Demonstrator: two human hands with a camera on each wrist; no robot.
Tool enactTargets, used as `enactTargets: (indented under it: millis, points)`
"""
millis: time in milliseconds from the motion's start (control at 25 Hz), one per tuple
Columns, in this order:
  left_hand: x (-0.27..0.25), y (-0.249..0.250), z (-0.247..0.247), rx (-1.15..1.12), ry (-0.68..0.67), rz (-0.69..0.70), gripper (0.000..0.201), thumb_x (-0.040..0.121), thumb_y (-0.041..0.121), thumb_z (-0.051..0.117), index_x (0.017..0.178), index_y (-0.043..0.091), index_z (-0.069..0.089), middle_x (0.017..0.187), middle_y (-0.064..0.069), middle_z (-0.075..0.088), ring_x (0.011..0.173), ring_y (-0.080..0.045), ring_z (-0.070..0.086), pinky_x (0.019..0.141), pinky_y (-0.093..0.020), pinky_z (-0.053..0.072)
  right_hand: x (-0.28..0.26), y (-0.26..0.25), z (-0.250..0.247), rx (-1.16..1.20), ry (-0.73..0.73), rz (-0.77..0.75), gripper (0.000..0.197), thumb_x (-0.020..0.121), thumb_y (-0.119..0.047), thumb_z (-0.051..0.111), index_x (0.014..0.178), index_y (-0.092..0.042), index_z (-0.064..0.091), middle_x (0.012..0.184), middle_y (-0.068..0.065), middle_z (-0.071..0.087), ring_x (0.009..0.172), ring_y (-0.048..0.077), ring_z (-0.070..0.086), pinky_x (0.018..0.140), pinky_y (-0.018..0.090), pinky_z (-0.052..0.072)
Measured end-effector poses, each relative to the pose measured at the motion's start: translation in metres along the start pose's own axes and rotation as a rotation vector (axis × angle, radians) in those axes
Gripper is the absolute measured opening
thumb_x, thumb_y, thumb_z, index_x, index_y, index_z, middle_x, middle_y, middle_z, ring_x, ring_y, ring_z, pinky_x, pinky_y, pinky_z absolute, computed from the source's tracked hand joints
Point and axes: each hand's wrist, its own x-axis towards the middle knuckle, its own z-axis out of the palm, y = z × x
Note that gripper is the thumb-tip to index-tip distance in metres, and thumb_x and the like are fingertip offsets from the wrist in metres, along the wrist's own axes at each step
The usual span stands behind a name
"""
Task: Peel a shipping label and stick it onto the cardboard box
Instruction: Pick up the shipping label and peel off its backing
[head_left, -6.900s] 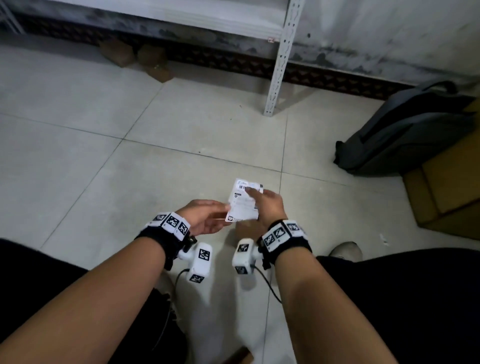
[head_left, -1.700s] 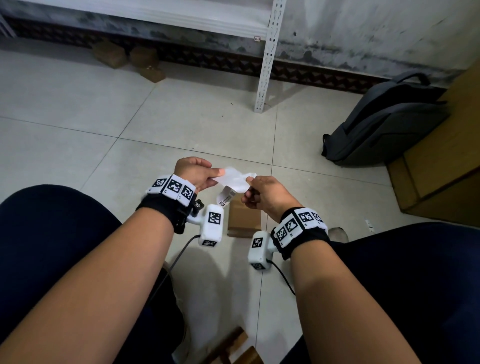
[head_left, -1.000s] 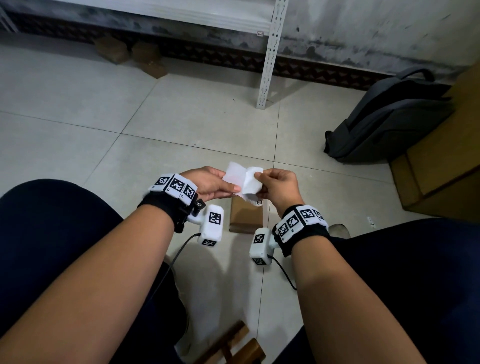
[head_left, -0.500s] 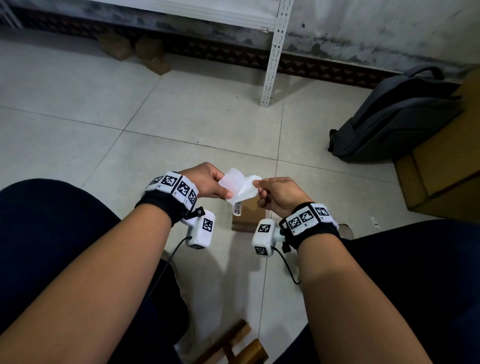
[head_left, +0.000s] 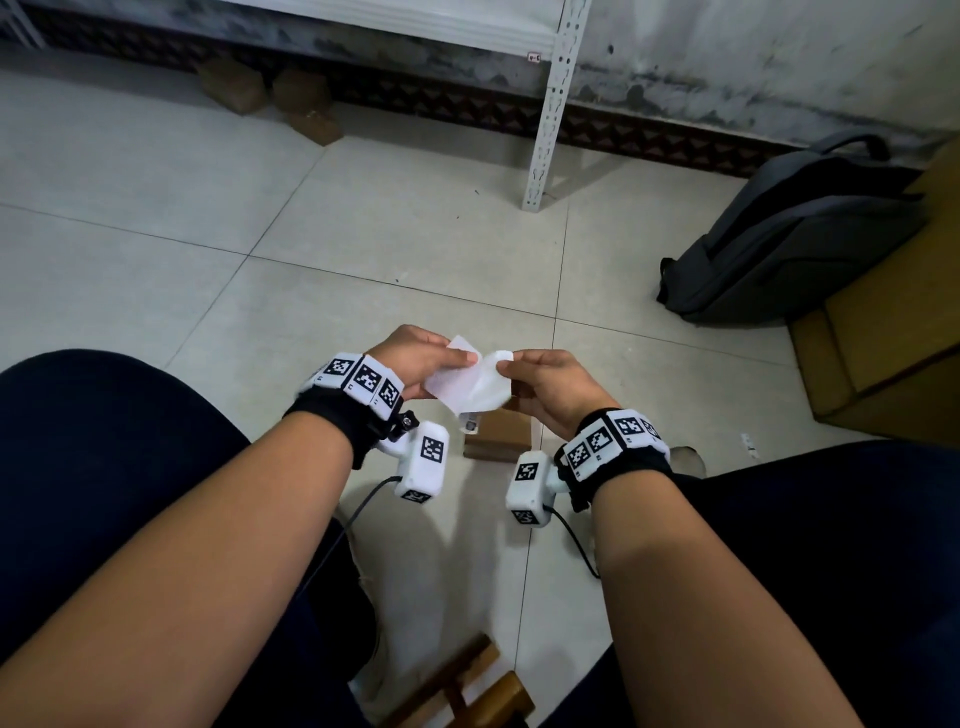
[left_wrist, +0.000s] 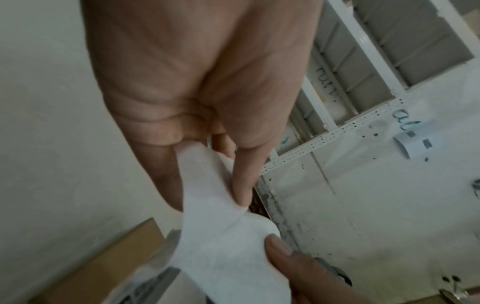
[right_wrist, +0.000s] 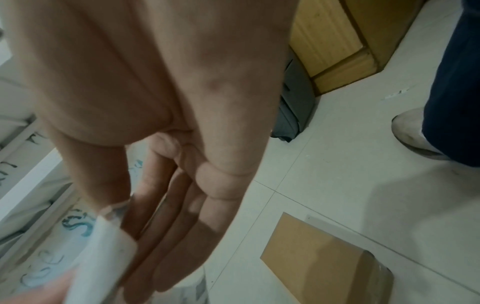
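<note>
the hands (head_left: 483, 371) and label (head_left: 465, 387) hide most of the cardboard box (head_left: 501, 434); the label's print is unreadable.

The shipping label (head_left: 470, 384) is thin white paper, smooth and bendy. The small box (right_wrist: 324, 259) is plain brown cardboard, matt. The floor (head_left: 260, 218) is smooth pale tile.

I see the label (head_left: 467, 382) held between my left hand (head_left: 415, 358) and right hand (head_left: 550, 387), above the small cardboard box (head_left: 501, 434) on the floor (head_left: 363, 249) between my knees. The backpack (head_left: 789, 244) lies far right, against a big carton (head_left: 893, 332). The shelf post (head_left: 548, 114) stands ahead by the wall.
</note>
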Motion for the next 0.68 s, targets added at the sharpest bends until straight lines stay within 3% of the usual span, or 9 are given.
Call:
enactTargets:
  millis: [80,160,320,400,480,600,680]
  points:
    - [0.0031,-0.0045,0.0014,-0.11,0.044,-0.033,0.038,0.082,0.006,0.077,0.113,-0.013,0.066,0.111,-0.027,0.072,0.103,-0.038,0.071,0.089,-0.051,0.057,0.0017,0.0013,0.0011,0.066,0.023,-0.001,0.014,0.093,-0.001,0.062,0.103,0.008,0.065,0.108,0.033,0.068,0.101,0.044,0.069,0.094,0.056,0.055]
    - [0.0066,-0.0018,0.0015,-0.217,0.071,-0.067,0.036,0.085,0.004,0.073,0.115,-0.015,0.063,0.114,-0.027,0.07,0.101,-0.038,0.071,0.086,-0.05,0.058,0.0012,-0.0024,0.003,0.149,0.031,-0.005,0.011,0.094,0.0,0.06,0.103,0.006,0.061,0.108,0.03,0.067,0.099,0.042,0.069,0.091,0.055,0.057]
    - [0.0089,0.0014,0.0034,-0.406,0.074,-0.114,0.012,0.094,0.003,0.062,0.101,-0.006,0.062,0.104,-0.019,0.069,0.085,-0.028,0.07,0.061,-0.036,0.063,-0.0002,-0.0058,0.0059,0.325,0.03,-0.004,0.014,0.098,0.002,0.052,0.111,0.008,0.054,0.116,0.033,0.062,0.106,0.048,0.065,0.089,0.057,0.056]
    - [0.0093,0.0009,0.004,-0.484,0.066,-0.126,0.009,0.098,0.003,0.055,0.102,-0.003,0.059,0.098,-0.015,0.067,0.083,-0.024,0.067,0.054,-0.031,0.062,-0.0021,-0.0061,0.0084,0.426,0.011,0.002,0.017,0.1,0.003,0.047,0.114,0.011,0.05,0.121,0.038,0.058,0.101,0.05,0.065,0.074,0.055,0.062]
    - [0.0106,0.0015,0.0051,-0.526,0.063,-0.129,0.009,0.1,0.004,0.051,0.104,-0.002,0.057,0.097,-0.013,0.065,0.087,-0.024,0.067,0.059,-0.031,0.063,-0.0015,-0.0058,0.0079,0.517,0.008,-0.001,0.027,0.1,0.005,0.045,0.124,0.014,0.045,0.129,0.042,0.052,0.103,0.055,0.062,0.061,0.051,0.061]
    - [0.011,0.0038,0.0051,-0.568,0.084,-0.14,0.012,0.103,0.005,0.047,0.096,-0.001,0.054,0.114,-0.016,0.064,0.117,-0.031,0.062,0.087,-0.039,0.054,0.0041,-0.0033,0.0044,0.572,0.048,-0.013,0.042,0.099,0.005,0.044,0.136,0.022,0.034,0.137,0.041,0.049,0.116,0.056,0.057,0.061,0.049,0.061]
    - [0.0103,0.0041,0.0047,-0.597,0.1,-0.146,0.014,0.104,0.005,0.044,0.094,-0.001,0.053,0.132,-0.02,0.059,0.129,-0.033,0.055,0.094,-0.044,0.049,0.0056,-0.0018,0.004,0.572,0.071,-0.013,0.044,0.099,0.004,0.044,0.139,0.019,0.034,0.136,0.037,0.052,0.115,0.051,0.06,0.063,0.049,0.062]
